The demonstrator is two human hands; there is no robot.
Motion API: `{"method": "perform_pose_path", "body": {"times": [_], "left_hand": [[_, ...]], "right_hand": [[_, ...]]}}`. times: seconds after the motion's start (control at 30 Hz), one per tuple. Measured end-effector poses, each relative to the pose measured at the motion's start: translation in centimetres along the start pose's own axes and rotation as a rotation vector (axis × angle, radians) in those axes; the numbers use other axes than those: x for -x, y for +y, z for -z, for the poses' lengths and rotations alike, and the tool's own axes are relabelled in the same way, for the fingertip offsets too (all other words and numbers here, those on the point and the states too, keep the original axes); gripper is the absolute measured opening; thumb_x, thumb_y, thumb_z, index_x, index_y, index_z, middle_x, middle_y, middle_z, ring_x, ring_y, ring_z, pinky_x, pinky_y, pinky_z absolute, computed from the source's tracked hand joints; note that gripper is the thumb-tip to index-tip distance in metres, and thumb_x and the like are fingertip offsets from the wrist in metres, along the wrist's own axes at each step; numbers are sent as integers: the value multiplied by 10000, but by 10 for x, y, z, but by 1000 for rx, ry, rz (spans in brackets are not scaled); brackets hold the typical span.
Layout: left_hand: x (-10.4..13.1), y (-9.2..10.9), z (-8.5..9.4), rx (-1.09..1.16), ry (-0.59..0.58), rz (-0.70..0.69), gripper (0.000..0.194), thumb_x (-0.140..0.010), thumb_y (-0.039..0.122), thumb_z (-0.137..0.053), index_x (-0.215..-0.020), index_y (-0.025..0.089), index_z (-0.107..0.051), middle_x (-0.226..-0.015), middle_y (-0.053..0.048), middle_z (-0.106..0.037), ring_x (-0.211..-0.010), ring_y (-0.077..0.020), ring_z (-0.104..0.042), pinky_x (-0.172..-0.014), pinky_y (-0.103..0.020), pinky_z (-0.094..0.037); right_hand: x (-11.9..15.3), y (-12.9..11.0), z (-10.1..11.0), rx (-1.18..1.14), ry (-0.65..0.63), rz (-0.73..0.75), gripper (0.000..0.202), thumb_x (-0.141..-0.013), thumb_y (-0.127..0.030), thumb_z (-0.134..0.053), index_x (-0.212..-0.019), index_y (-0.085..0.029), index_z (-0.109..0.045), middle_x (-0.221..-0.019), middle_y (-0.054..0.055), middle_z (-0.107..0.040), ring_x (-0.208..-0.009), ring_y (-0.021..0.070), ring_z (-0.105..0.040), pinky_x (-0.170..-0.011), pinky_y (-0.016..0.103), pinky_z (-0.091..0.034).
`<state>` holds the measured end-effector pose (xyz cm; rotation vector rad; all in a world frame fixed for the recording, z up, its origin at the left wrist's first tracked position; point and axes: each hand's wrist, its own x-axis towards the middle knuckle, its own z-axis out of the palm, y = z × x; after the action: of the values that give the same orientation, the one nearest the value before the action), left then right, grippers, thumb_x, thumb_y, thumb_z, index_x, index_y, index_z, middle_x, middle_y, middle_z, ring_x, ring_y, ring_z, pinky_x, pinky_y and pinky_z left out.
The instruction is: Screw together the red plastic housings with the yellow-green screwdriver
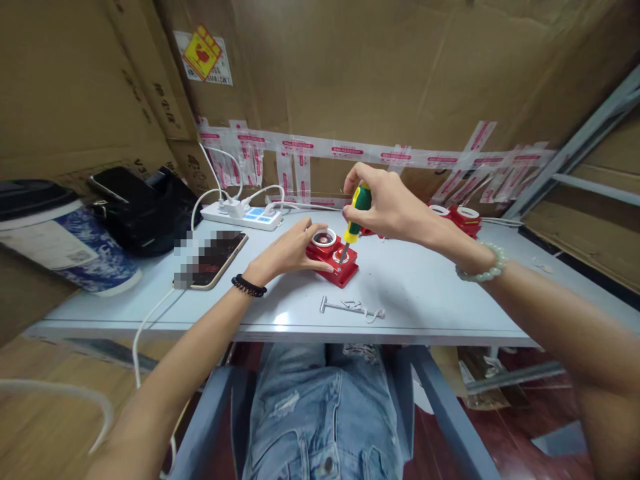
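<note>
Gripping the screwdriver [361,200] in curled fingers, the right hand [385,203] held its tip down at the red block [347,272]. The left hand [287,252], thumb and fingers spread partway, clasped the block on the table [425,297], just beyond the T-bar [324,305].

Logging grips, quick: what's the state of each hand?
Left hand: closed around the red part.
Right hand: closed, holding the green-and-yellow screwdriver.

Bench [425,303]: passage open along front edge, right of T-shaped tool [347,307], running beneath right forearm [540,303]. Obstructions: red housing [345,275], centre; phone [221,259] and cup [65,237], left side; power strip [253,217], rear edge.
</note>
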<state>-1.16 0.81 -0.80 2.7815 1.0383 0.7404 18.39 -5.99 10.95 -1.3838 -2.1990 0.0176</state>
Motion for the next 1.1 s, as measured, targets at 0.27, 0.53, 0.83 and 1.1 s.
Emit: {"method": "perform_pose_path", "body": {"times": [0.27,0.53,0.83,1.1], "left_hand": [[1,3,2,-21,2,12,762,-688,668,-673,-1262,211,-467,-1023,-80,-490,-943,-262,-541,-851,-426,-475],[0,4,2,-19,6,5,748,-690,667,-672,-1246,206,-478,-1016,-80,-489,-958,-271,-541,-860,-433,-477],[1,7,2,-42,15,8,716,-698,638,-685,-1227,199,-486,-997,-75,-482,-944,-261,-538,-854,-418,-472],[0,5,0,-47,13,-5,725,-697,633,-689,-1238,197,-482,-995,-79,-486,-957,-272,-530,-858,-429,-464]], "right_hand": [[1,6,-3,-30,-15,-8,223,-761,-233,-617,-970,-186,-555,-744,27,-598,-701,181,-586,-640,355,-473],[1,3,-3,-7,-8,-7,199,-762,-222,-601,-954,-195,-554,-736,23,-599,-693,185,-590,-637,351,-463],[-2,3,-13,76,42,-5,170,-758,-191,-571,-928,-195,-566,-731,23,-616,-704,189,-579,-685,350,-430],[-7,-6,-20,150,75,4,115,-779,-199,-553,-889,-178,-580,-741,49,-624,-723,210,-587,-692,346,-396]]}}
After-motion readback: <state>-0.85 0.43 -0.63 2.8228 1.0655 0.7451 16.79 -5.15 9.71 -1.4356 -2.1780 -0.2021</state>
